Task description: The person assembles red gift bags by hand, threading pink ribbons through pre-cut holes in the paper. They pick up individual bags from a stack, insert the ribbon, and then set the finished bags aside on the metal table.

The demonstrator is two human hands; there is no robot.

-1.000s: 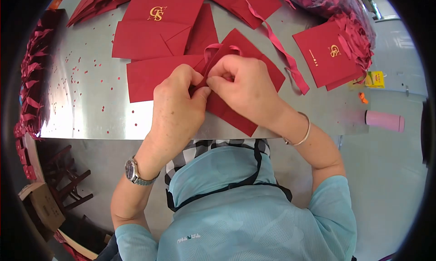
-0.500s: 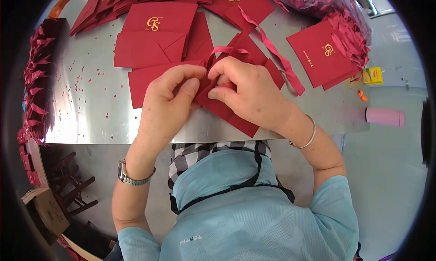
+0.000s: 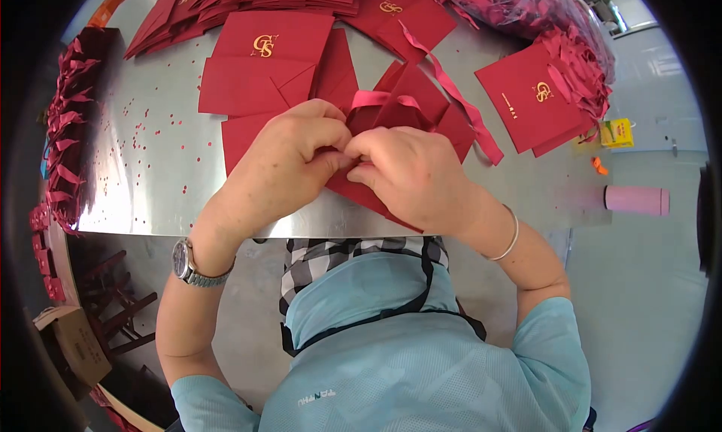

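A red paper bag (image 3: 365,195) lies at the table's front edge under both hands, with a pink-red ribbon (image 3: 385,99) looped across its upper part. My left hand (image 3: 301,150) is closed in a pinch at the bag's left side. Against its fingertips, my right hand (image 3: 402,169) is pinched too. What sits between the fingers is hidden. A loose ribbon (image 3: 459,97) lies to the right of the bag. Flat red bags with gold print (image 3: 274,41) lie beyond my left hand.
More red bags (image 3: 248,3) are stacked at the back. Ribbons fill a plastic bag (image 3: 556,15) at the back right, near another printed bag (image 3: 519,97). A pink bottle (image 3: 636,200), a yellow packet (image 3: 617,133) and a ribboned box (image 3: 68,131) stand at the sides.
My hands have come together at the fingertips and sit slightly lower. The left wrist has swung outward to the left. More of the looped ribbon now shows above the hands.
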